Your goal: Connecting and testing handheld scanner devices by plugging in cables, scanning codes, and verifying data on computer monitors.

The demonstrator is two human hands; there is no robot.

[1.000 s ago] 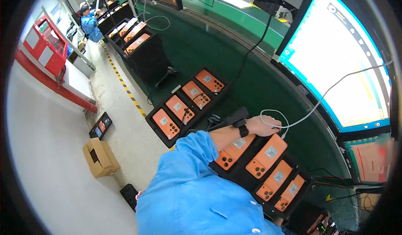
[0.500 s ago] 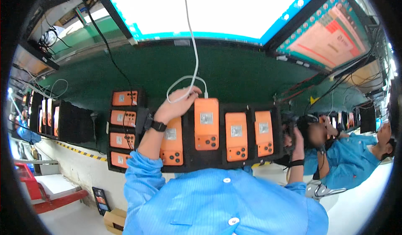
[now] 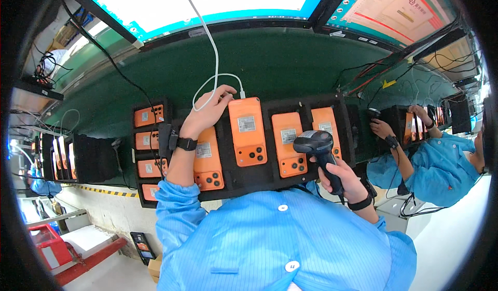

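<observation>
An orange smartphone [image 3: 248, 129] lies camera-end toward me across the black foam tray [image 3: 249, 177], a white cable [image 3: 242, 88] plugged into its far end. My left hand [image 3: 210, 112] is at its far left corner, fingers bent around the edge beside the plug; the fingertips are partly hidden. Wrapped in my right hand [image 3: 347, 181] is a black handheld barcode scanner [image 3: 316, 144], its head pointing left above the tray. Under the scanner's head are parts of a second orange phone [image 3: 289, 140] and a third phone [image 3: 325, 118]. Left of the plugged phone, another phone [image 3: 205, 153] sits partly behind my left forearm.
A second black tray at left holds several orange phones [image 3: 149, 141]. Beyond the green mat [image 3: 171, 68] stand a large bright monitor [image 3: 207, 0] and a smaller screen [image 3: 399, 10]. A black cable [image 3: 104, 47] crosses the left side. At right, a person in blue [image 3: 438, 161] handles phones.
My right hand has come in from the tray's right side, and the scanner now shows over the phones. My left hand stays at the plugged phone. The whole view has shifted slightly.
</observation>
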